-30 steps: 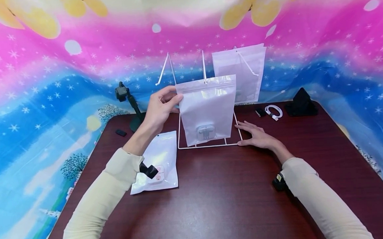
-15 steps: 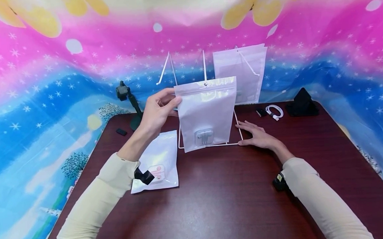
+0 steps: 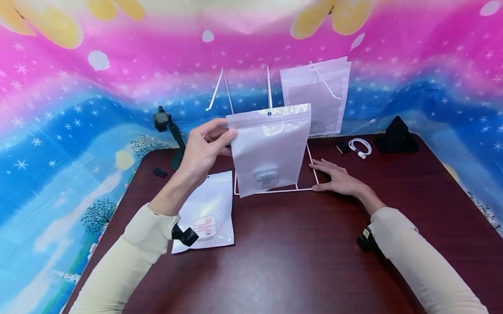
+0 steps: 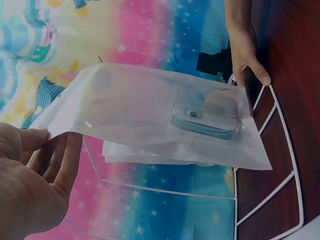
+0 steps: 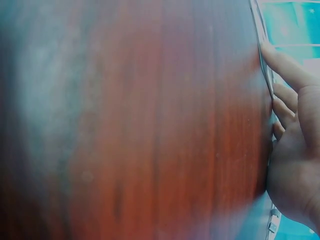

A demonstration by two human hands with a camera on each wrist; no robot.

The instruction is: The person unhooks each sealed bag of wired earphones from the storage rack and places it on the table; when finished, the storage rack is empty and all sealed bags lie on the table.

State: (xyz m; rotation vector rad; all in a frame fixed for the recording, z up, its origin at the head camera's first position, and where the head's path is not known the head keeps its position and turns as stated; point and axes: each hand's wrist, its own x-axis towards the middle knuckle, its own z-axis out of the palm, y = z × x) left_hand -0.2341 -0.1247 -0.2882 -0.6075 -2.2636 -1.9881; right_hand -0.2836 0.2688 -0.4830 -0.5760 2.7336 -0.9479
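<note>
My left hand (image 3: 205,147) pinches the upper left edge of a white zip bag (image 3: 272,142) between thumb and fingers. Earphones in a clear case (image 3: 266,178) show through the bag's lower part. The bag's punched hole sits just at the front tip of the middle hook (image 3: 269,87); whether the hook still passes through it I cannot tell. Behind stands a white wire rack (image 3: 312,162). Its front right base corner is touched by my right hand (image 3: 337,178), fingers spread and extended. In the left wrist view, the bag (image 4: 125,100) hangs tilted from my left hand (image 4: 35,185).
Another white bag (image 3: 219,199) with pink earphones lies flat below my left forearm. More bags (image 3: 333,103) hang on the rack's right hook. At the back are a white coiled cable (image 3: 360,147), a black stand (image 3: 396,135) and a dark green stand (image 3: 173,136).
The left hand has drawn the bag slightly left and down, so its hole now shows dark at the hook's tip. My right hand has stayed on the rack.
</note>
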